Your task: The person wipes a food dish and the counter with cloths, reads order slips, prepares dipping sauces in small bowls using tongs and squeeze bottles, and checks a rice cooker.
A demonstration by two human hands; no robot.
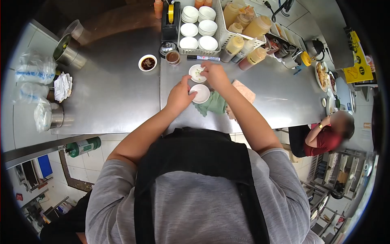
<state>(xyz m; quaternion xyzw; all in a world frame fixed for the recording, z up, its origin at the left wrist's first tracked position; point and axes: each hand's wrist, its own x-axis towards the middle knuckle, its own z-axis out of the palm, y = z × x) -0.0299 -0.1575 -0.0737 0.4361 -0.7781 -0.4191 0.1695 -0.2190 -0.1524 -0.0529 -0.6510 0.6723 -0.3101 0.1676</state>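
Two small white dishes lie close together on the steel counter in front of me. The far dish (196, 75) has some chopped green bits in it. The near dish (201, 94) looks bare inside and rests by a green cloth (212, 105). My left hand (179, 96) curls round the near dish's left side, thumb over its rim, with a fingertip by the far dish. Bent over the far dish's right edge, my right hand (216, 75) has its fingers pinched together at the green bits; what sits between them is hidden.
A dark sauce dish (147, 63) stands to the left, a brown sauce cup (173, 57) nearer. Behind are a marker (203, 58), stacked white dishes (189, 29) and squeeze bottles (232, 45). A pink cloth (244, 92) lies right. Another person (325, 136) is at the far right.
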